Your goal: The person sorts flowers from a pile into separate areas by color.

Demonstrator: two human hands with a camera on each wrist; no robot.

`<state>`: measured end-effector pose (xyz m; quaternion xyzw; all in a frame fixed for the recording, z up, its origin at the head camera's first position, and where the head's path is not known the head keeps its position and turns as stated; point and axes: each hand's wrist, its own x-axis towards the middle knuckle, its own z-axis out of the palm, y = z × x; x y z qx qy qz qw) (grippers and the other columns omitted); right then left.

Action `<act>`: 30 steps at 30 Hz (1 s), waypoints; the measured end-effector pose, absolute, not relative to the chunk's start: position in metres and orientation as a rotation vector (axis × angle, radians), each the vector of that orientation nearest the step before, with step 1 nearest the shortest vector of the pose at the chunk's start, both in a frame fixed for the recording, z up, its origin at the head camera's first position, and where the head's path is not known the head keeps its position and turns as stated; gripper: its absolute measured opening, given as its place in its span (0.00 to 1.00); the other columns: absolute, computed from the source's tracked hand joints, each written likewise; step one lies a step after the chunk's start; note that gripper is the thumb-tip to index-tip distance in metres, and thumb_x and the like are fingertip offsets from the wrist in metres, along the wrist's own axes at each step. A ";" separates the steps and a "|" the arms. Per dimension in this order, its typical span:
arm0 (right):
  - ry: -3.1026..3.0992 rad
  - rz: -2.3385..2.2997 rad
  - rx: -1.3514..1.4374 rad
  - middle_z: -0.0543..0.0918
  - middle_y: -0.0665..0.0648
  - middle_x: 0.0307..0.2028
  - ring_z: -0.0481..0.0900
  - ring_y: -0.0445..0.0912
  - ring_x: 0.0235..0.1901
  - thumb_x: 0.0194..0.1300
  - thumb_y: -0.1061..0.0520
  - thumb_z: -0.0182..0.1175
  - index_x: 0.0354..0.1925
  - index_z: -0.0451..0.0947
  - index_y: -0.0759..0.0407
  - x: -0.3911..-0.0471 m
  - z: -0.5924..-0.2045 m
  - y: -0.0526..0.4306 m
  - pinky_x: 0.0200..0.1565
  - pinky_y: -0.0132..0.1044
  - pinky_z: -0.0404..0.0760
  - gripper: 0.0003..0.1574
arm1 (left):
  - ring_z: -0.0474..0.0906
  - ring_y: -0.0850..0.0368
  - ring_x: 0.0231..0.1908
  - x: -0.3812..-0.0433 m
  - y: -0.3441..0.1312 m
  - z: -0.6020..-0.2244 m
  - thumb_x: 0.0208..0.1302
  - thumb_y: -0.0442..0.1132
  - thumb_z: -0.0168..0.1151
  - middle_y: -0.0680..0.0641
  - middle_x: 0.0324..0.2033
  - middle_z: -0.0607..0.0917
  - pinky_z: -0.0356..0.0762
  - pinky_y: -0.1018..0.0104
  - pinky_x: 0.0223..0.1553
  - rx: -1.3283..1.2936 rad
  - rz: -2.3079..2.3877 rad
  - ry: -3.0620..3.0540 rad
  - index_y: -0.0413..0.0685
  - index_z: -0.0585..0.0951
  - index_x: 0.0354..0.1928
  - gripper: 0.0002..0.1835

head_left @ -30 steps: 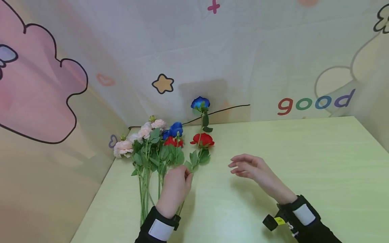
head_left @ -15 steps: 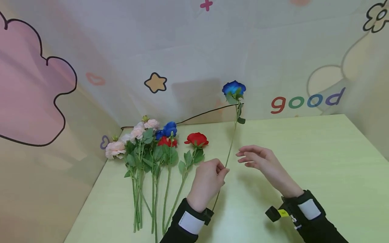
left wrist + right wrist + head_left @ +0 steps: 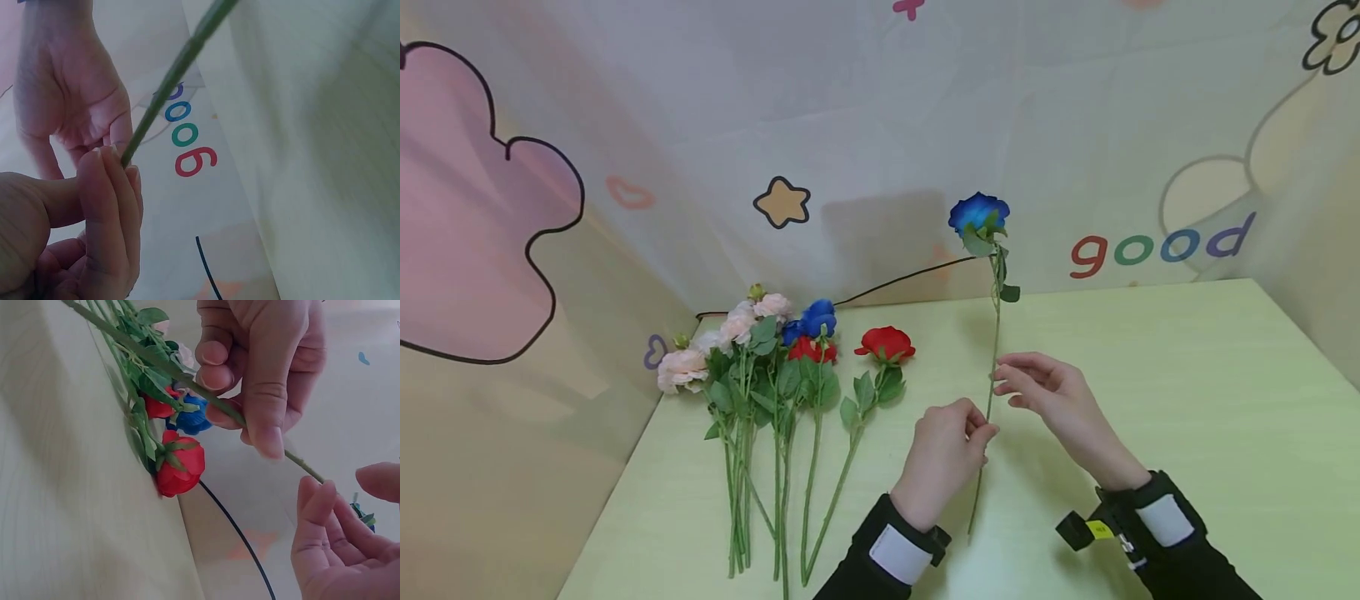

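Observation:
A blue rose (image 3: pixel 979 215) on a long green stem is held upright over the table. My left hand (image 3: pixel 943 454) pinches its stem between thumb and fingers below the middle. In the left wrist view the stem (image 3: pixel 169 84) slants up from those fingertips. Higher on the stem, my right hand (image 3: pixel 1052 408) has its fingertips at or against it. The right wrist view shows the right thumb (image 3: pixel 381 481) apart from the right fingers, so this hand does not grip. A red rose (image 3: pixel 886 343) lies on the table left of my left hand.
Pale pink flowers (image 3: pixel 683 369), blue roses (image 3: pixel 820 317) and another red rose (image 3: pixel 812 349) lie in a row at the left of the light green table (image 3: pixel 1187 400). A printed cloth (image 3: pixel 880 125) hangs behind the table's back edge.
My left hand has moved right with the blue rose, away from the lying flowers, and the stem now stands near vertical. The stem has come to the right hand's fingertips.

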<state>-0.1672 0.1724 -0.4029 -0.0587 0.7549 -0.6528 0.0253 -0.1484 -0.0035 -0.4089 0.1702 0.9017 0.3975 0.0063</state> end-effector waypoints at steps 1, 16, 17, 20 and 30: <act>2.353 -2.013 -0.179 0.87 0.38 0.39 0.86 0.36 0.41 0.74 0.50 0.59 0.62 0.74 0.69 -0.167 -0.403 0.172 0.46 0.28 0.84 0.28 | 0.73 0.73 0.15 -0.148 -0.002 -0.409 0.66 0.37 0.67 0.50 0.20 0.85 0.68 0.79 0.18 0.543 1.235 2.823 0.43 0.82 0.31 0.07; 2.565 -1.972 -0.231 0.85 0.64 0.38 0.85 0.34 0.32 0.69 0.63 0.62 0.51 0.78 0.71 -0.167 -0.411 0.161 0.39 0.28 0.85 0.15 | 0.64 0.72 0.16 -0.143 0.007 -0.418 0.65 0.39 0.69 0.55 0.17 0.80 0.61 0.81 0.19 0.663 1.069 2.932 0.46 0.81 0.28 0.09; 2.571 -1.976 -0.239 0.86 0.63 0.37 0.85 0.34 0.32 0.70 0.63 0.62 0.51 0.78 0.70 -0.167 -0.411 0.161 0.39 0.28 0.86 0.14 | 0.64 0.72 0.16 -0.143 0.007 -0.418 0.65 0.39 0.69 0.54 0.18 0.80 0.61 0.80 0.19 0.665 1.070 2.929 0.46 0.82 0.29 0.09; 2.589 -1.983 -0.265 0.86 0.58 0.35 0.85 0.36 0.31 0.70 0.64 0.62 0.50 0.78 0.70 -0.166 -0.409 0.163 0.38 0.28 0.85 0.13 | 0.67 0.72 0.18 -0.144 0.008 -0.419 0.65 0.40 0.69 0.54 0.20 0.82 0.63 0.81 0.21 0.670 1.059 2.922 0.46 0.82 0.30 0.08; 2.814 -1.694 -0.289 0.86 0.65 0.37 0.83 0.33 0.29 0.70 0.63 0.61 0.51 0.79 0.69 -0.171 -0.405 0.185 0.37 0.24 0.83 0.14 | 0.80 0.68 0.24 -0.150 -0.007 -0.411 0.66 0.46 0.68 0.52 0.28 0.88 0.70 0.80 0.27 0.654 1.077 3.018 0.45 0.84 0.40 0.11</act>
